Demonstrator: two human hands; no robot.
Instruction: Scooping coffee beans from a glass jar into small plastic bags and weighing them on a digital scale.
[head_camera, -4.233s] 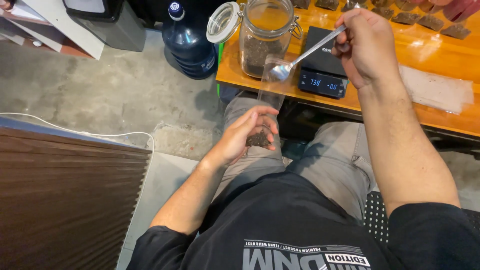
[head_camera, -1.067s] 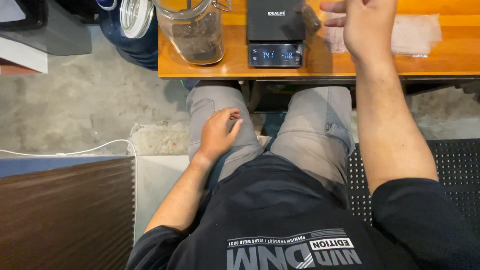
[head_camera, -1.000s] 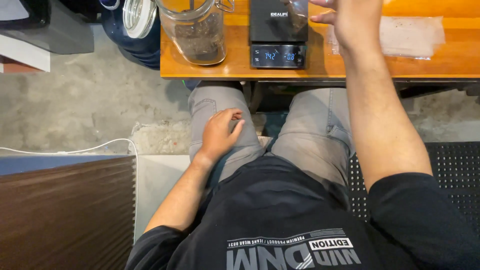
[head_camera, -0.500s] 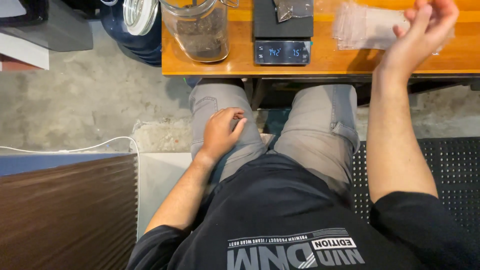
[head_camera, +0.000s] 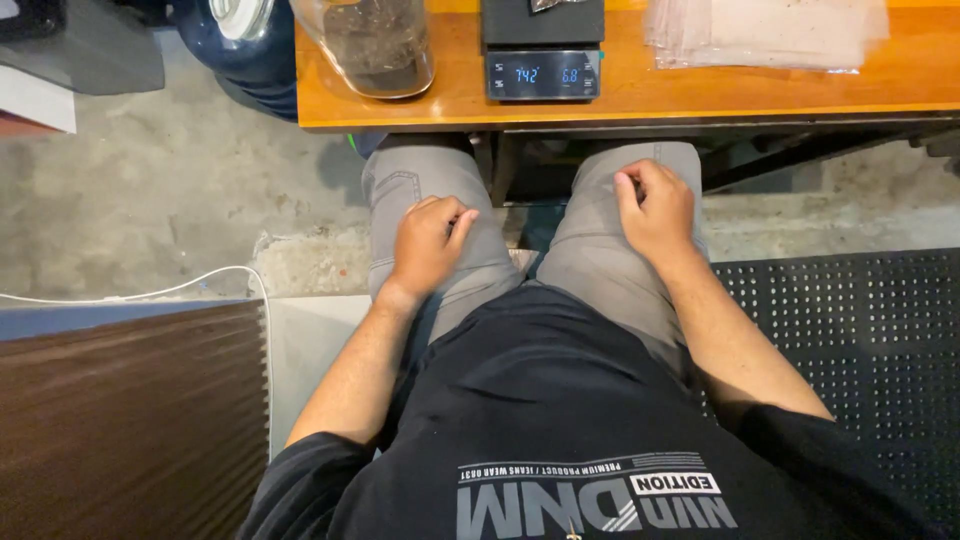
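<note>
I sit at an orange wooden table (head_camera: 760, 90). My left hand (head_camera: 428, 245) rests palm down on my left thigh, fingers loosely curled, holding nothing. My right hand (head_camera: 655, 208) lies on my right thigh, also with nothing in it. On the table above my knees stands a black digital scale (head_camera: 542, 72) with a lit display and something small on its platform. To its left is a glass jar (head_camera: 378, 48) partly filled with dark grounds. A stack of clear plastic bags (head_camera: 765, 35) lies to the right of the scale.
A dark blue water bottle (head_camera: 235, 50) stands on the concrete floor left of the table. A brown slatted surface (head_camera: 130, 420) with a white cable (head_camera: 180, 290) is at my left. A black perforated mat (head_camera: 850, 340) covers the floor at my right.
My right hand came down from the table's right side and now rests on my right thigh. My left hand stayed on my left thigh. Earlier a spoon was in my right hand; it is gone.
</note>
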